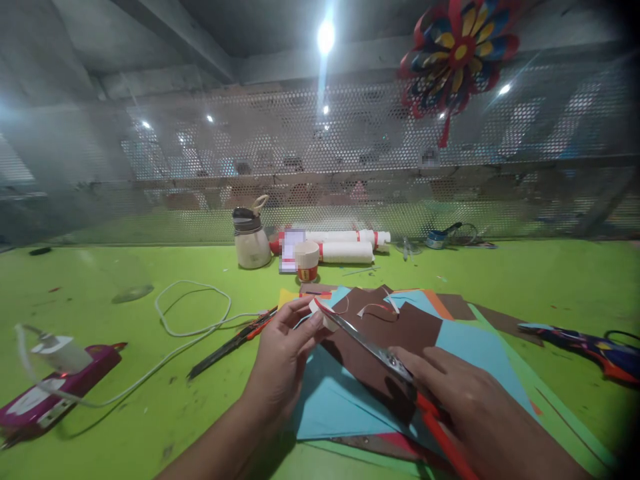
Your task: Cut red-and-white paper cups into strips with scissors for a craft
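Between its thumb and fingers my left hand pinches a small piece of white paper with a red edge. My right hand grips a pair of scissors with red handles. The metal blades point up and left, and their tips reach the paper piece. Under both hands lie dark brown sheets on top of light blue sheets. A thin red and white paper strip curls on the brown sheet.
A black and red tool lies left of the hands. Further left are a white cable and a purple power strip. At the back stand a bottle, a paper cup and white rolls. A dark tool lies right.
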Motion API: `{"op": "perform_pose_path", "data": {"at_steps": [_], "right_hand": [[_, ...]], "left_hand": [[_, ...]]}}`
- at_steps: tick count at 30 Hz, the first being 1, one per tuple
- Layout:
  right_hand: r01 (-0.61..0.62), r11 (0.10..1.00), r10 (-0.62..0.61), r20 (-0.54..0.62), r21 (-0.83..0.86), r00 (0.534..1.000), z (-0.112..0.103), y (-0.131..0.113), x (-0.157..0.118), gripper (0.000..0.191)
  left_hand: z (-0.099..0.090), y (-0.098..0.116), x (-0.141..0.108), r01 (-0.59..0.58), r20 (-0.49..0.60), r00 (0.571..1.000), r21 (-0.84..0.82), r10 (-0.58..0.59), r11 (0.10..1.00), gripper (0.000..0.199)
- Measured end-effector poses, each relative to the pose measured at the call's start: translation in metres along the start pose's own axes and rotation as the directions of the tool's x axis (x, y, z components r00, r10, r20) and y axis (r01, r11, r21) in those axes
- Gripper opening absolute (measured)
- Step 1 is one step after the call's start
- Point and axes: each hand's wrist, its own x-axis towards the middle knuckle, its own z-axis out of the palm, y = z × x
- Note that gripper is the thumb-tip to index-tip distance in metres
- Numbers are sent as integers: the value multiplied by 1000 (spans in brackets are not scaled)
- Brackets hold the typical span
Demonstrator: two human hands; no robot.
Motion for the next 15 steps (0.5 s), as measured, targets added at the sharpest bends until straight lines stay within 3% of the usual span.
{"op": "perform_pose_path", "data": {"at_steps": [8,15], "right_hand": [[45,999,-46,-37,-27,998,6,3,-3,56],[54,998,-55,-22,-41,998,7,3,-1,53]], "left_hand": [[4,-1,-1,-49,-20,999,2,49,999,30],[3,1,-1,-20,-24,1000,-57,18,998,27]]}}
